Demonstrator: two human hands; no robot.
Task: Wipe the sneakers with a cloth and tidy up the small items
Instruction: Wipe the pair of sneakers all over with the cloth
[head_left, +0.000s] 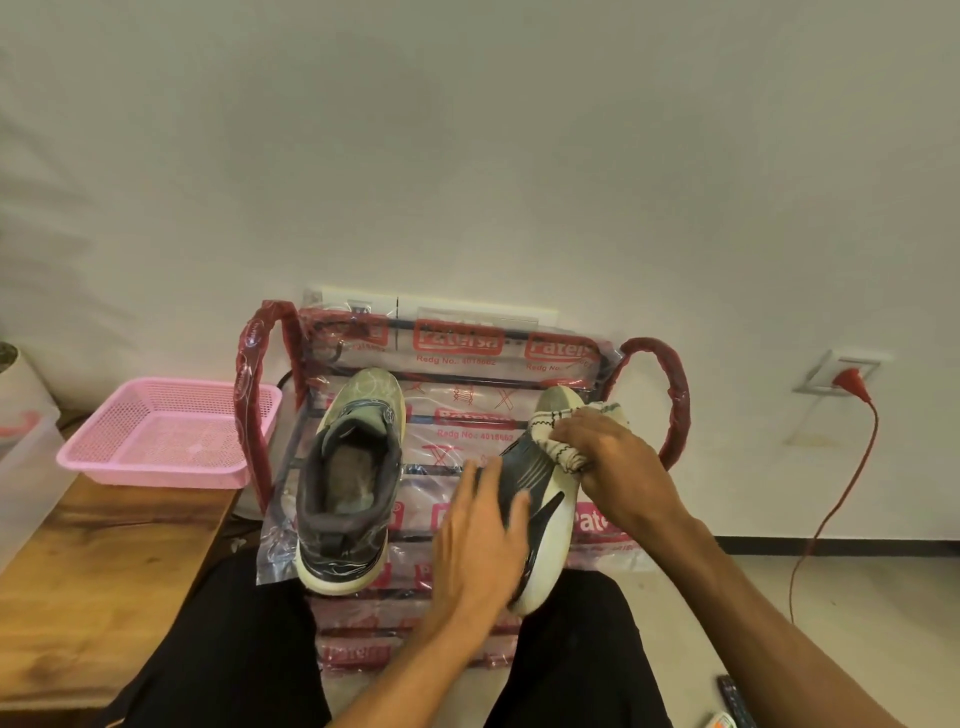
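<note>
The fingers (574, 428) of the right hand (608, 462) are curled around a bunched cloth (550, 447) and press it against the toe end of the tilted sneaker (550, 514). The fingers (488, 475) of the left hand (478, 535) lie straight and slightly spread, flat on the dark upper, steadying the shoe without gripping it.

Positions, taking the centre of the plastic-wrapped rack (457, 415) as the dial:
- Tilted sneaker: 3 to 4 o'clock, lying on its side, pale sole facing 3 o'clock.
- Second sneaker (353, 478): 9 o'clock, upright, heel overhanging the near edge of the rack.
- Pink basket (150, 470): further out at 9 o'clock, on the wooden bench (104, 571).
- Remote control (735, 706): 5 o'clock, on the floor.

Probable faults:
1. Shoe slip. The rack covering appears to be a slick film. A flat palm gives little restraint, so a firm stroke toward 12 o'clock could push the tilted sneaker along or off the rack.
2. Cloth ineffective. A tight bunch offers a small contact face, and areas of the sole may be missed.
3. Second sneaker tipping. Its overhanging heel could drop if the rack is jolted.
</note>
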